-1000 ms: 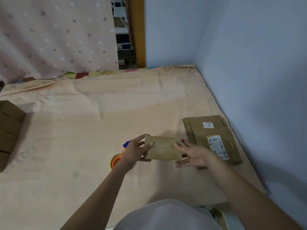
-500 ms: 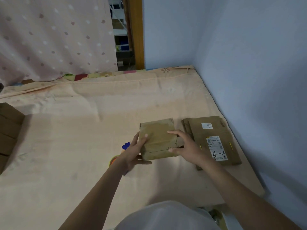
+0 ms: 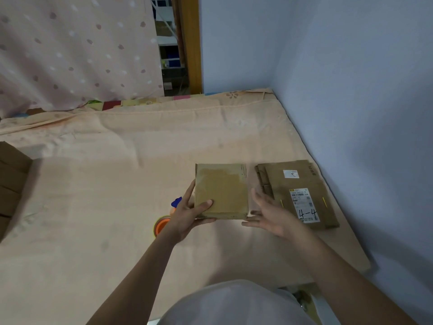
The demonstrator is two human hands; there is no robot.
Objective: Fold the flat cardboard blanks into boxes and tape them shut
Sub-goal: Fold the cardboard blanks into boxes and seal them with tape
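Observation:
A small brown cardboard box [image 3: 222, 190] is held just above the cloth-covered table, its broad taped face turned up. My left hand [image 3: 187, 214] grips its near left corner, thumb on top and fingers underneath. My right hand [image 3: 269, 214] hovers at the box's right side with fingers spread, apart from it or barely touching. A stack of flat cardboard blanks [image 3: 297, 193] with a white label marked "4-4" lies to the right, near the wall. An orange tape roll [image 3: 160, 225] with a blue dispenser part [image 3: 176, 202] lies on the table, partly hidden behind my left wrist.
A peach cloth [image 3: 117, 172] covers the table. Stacked brown boxes [image 3: 11, 184] stand at the left edge. A blue wall [image 3: 363, 113] bounds the right side closely. A dotted curtain [image 3: 70, 55] hangs at the back. The table's near right corner [image 3: 365, 266] drops off.
The box has turned from its narrow side to its broad face upward. My right hand let go of it and now spreads beside it. My left hand kept its hold.

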